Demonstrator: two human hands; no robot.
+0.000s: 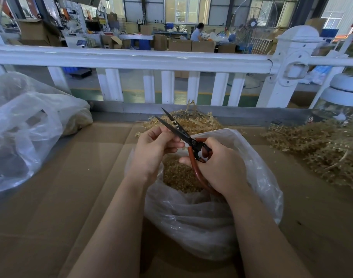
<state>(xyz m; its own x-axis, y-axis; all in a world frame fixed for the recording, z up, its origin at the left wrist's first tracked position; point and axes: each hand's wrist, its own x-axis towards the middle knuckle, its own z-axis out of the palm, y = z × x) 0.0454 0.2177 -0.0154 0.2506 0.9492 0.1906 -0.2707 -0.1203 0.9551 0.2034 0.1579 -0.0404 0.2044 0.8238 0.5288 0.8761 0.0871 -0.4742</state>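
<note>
1. Head view: a person's right hand (217, 167) grips the red-handled scissors (188, 137), fingers curled round the handles. The black blades stand parted and point up and away.
2. The left hand (154, 146) pinches a small sprig (176, 124) with pale beads (tiny, hard to make out) between the blades, fingers curled.
3. Both hands hover above an open clear plastic bag (211, 227) on the cardboard-covered table (71, 177); golden-brown clippings (179, 177) lie inside it.
4. A heap of tan sprigs (191, 122) lies just behind the bag, and a larger pile (322, 151) spreads to the right.
5. A second plastic bag (31, 127) slumps at left, before a white railing (131, 57).
</note>
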